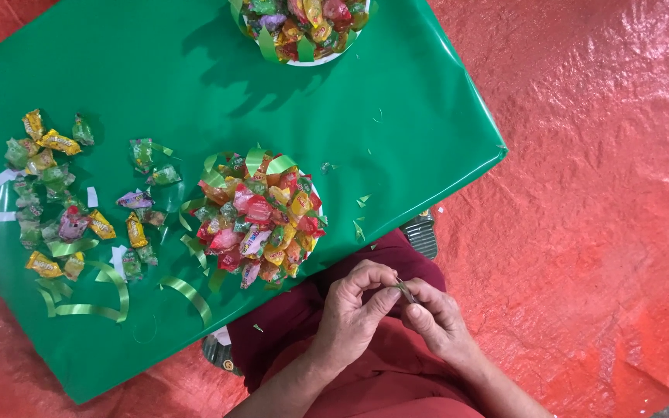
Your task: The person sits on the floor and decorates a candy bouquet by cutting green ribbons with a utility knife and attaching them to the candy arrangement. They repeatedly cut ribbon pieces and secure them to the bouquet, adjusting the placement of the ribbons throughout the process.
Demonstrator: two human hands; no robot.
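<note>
A small, thin strip (406, 291) — probably a scrap of green ribbon or foil, though it is too small to be told for certain — is pinched between both hands over the lap, just off the near edge of the green table cover (396, 116). The left hand (354, 313) is closed on its near end with thumb and forefinger; the right hand (437, 317) is closed on the other end, the fingertips of both nearly touching. The strip's long axis is seen running slantwise from upper left to lower right, shared evenly between the two grips. The candy-covered disc (261, 213), ringed with green ribbon loops, lies up and to the left — nearer the left hand. Loose wrapped candies (60, 193) and curled ribbon offcuts (90, 298) are scattered further left, well apart.
</note>
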